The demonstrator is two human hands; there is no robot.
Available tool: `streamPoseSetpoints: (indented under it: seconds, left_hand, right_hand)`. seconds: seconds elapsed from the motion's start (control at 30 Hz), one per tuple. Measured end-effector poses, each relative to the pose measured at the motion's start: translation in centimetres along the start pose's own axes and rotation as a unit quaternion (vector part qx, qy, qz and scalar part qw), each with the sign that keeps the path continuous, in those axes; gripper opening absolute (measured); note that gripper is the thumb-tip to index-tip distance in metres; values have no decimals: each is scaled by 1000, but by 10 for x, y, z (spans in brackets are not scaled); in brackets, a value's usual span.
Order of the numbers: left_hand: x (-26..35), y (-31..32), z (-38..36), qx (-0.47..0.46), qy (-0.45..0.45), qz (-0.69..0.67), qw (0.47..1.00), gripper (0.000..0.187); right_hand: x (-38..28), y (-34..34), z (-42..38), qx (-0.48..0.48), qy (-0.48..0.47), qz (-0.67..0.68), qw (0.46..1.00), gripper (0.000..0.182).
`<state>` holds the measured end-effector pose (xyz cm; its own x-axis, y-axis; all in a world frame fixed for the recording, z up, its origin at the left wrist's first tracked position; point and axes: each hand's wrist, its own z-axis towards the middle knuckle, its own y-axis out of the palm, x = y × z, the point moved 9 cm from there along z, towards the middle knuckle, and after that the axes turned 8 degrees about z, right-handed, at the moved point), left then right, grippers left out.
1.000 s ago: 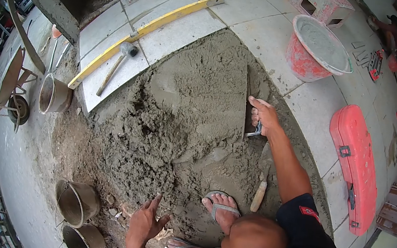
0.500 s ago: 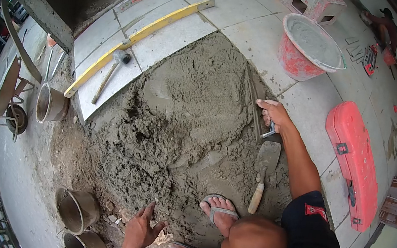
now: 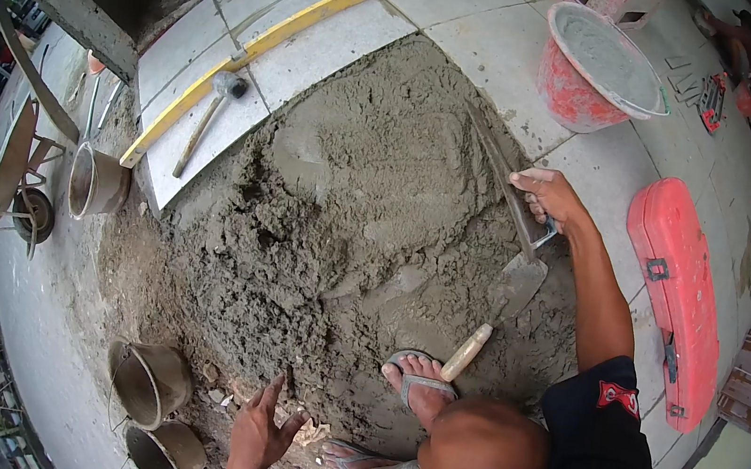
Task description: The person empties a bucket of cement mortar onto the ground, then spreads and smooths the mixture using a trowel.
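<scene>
My right hand [image 3: 546, 198] is closed round the handle of a long, narrow metal trowel [image 3: 502, 168], whose blade lies along the right side of the wet mortar [image 3: 384, 169]. Just below it, a second trowel with a wooden handle [image 3: 467, 352] rests on the mortar, its handle end close to my sandaled foot [image 3: 420, 383]. At the lower edge of the mortar, my left hand [image 3: 264, 429] is held with its fingers apart and nothing in them.
A yellow straightedge [image 3: 268, 45] and a mallet [image 3: 210, 123] lie on tiles at upper left. A red bucket [image 3: 577, 86] and red case [image 3: 671, 292] stand right. Dark buckets [image 3: 149, 385] sit lower left, a wheelbarrow [image 3: 14, 158] far left. Another person [image 3: 739, 50] is at upper right.
My right hand and the long trowel have moved slightly to the right and up. The wooden-handled trowel has turned, its handle now slanting towards my foot. The view has shifted slightly.
</scene>
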<state>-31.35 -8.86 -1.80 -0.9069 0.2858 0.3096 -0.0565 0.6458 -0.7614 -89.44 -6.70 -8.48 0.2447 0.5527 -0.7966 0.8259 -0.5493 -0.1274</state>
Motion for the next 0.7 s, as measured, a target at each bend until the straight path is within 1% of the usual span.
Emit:
streamPoseSetpoints:
  seconds: [0.07, 0.13, 0.17, 0.2, 0.27, 0.33, 0.43, 0.47, 0.53, 0.57, 0.6, 0.63, 0.7]
  left_hand:
    - [-8, 4, -1, 0, -8, 12, 1000, 79]
    - [-11, 6, -5, -23, -31, 53, 998, 82]
    - [-14, 9, -6, -14, -26, 50, 998, 83]
    - [-16, 13, -12, -26, -27, 52, 998, 83]
    - [-12, 13, -2, -12, -23, 46, 999, 80]
    - [-5, 13, 4, -12, -8, 51, 999, 79]
    - [2, 18, 10, -41, -2, 38, 998, 79]
    - [1, 17, 10, -40, -3, 38, 998, 79]
    - [-1, 13, 8, -36, -1, 41, 999, 79]
    - [-5, 12, 4, -32, -5, 38, 999, 79]
    - [-7, 7, 1, -15, -4, 36, 999, 78]
    - [-8, 3, 4, 4, -2, 34, 999, 77]
    - [-15, 12, 4, -4, -18, 25, 1000, 77]
  right_hand:
    - [9, -23, 11, 51, -2, -31, 998, 33]
    - [-1, -15, 5, 48, -7, -30, 998, 33]
    - [2, -11, 0, 43, 3, -30, 999, 33]
    - [7, -1, -14, 44, 15, -29, 998, 33]
    - [-19, 50, -32, -67, -27, 30, 997, 35]
    - [-21, 92, -27, -137, -63, 54, 987, 36]
    - [-24, 135, -19, -168, -60, 82, 980, 38]
    - [-21, 133, -10, -170, -60, 82, 980, 38]
    - [4, 97, 29, -61, -26, 85, 994, 36]
    - [22, 76, 51, -51, 12, 131, 990, 33]
    - [17, 70, 46, -36, -2, 112, 993, 32]
    - [6, 79, 33, -48, -8, 100, 994, 33]
    - [18, 85, 19, -57, 11, 88, 994, 34]
